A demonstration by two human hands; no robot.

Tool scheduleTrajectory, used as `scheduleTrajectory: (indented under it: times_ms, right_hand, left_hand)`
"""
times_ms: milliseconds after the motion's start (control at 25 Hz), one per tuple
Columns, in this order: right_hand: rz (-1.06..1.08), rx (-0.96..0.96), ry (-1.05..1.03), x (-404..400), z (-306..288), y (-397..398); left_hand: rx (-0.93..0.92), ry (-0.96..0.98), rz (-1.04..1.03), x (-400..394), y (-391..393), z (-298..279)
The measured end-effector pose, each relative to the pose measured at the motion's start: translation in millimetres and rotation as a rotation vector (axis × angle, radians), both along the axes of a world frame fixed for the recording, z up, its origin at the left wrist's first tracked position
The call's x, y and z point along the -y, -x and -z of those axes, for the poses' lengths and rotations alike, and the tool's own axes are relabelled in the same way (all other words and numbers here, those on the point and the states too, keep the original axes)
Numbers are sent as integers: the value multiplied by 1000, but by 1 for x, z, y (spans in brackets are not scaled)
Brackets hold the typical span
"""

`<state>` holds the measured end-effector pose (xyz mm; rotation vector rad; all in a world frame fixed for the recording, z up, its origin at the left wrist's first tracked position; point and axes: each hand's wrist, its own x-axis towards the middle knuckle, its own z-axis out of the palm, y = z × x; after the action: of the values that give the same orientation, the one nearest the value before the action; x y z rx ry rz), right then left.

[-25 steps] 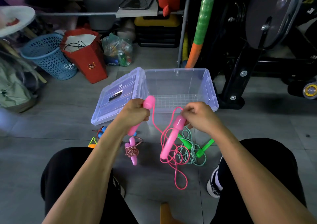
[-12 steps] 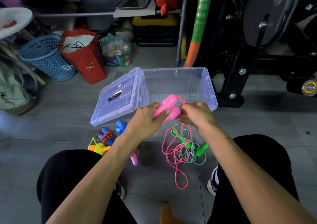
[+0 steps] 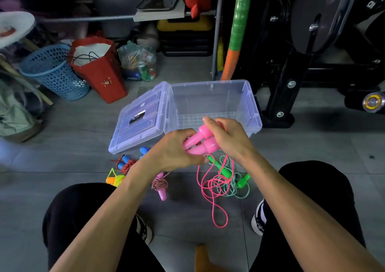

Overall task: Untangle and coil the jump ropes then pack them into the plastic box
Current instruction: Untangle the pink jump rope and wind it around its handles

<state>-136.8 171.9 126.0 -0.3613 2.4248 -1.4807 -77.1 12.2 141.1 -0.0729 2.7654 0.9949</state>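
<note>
Your left hand (image 3: 177,153) & right hand (image 3: 227,138) now grip the two glossy pink plastic handles (image 3: 200,143) side by side, apart a sec ago, so coiling can start w/ the thin pink cord (image 3: 210,188) dangling at 6 o'clock, clear plastic box (image 3: 253,113) at 12.

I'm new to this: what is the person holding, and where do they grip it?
Both hands, left hand and right hand, hold the pink jump rope by its two handles, pressed side by side; its cord dangles.

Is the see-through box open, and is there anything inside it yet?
Open and empty: the lid lies off beside the plastic box, and only its bare gridded bottom shows.
</note>
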Motion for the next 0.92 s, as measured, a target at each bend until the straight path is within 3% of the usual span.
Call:
scheduleTrajectory:
  times_ms: [160, 360, 480, 560, 680, 800, 920]
  right_hand:
    - [-20, -32, -25, 4, 3, -4]
    - [129, -40, -8, 8, 3, 0]
    - [143, 68, -6, 7, 1, 2]
    - [117, 117, -75, 0, -3, 6]
    - [8, -65, -192, -10, -6, 15]
    - [-16, -175, 0, -12, -7, 14]
    - [62, 23, 309, -11, -6, 16]
  left_hand:
    - [-126, 116, -122, -5, -9, 9]
    - [-349, 563, -134, -9, -13, 21]
    - [-237, 584, -178, -2, -10, 24]
    - [-20, 454, -204, 16, -6, 24]
    - [327, 100, -55, 41, -5, 15]
    - [648, -309, 148, 35, -19, 1]
    - [679, -820, 211, 31, -26, 0]
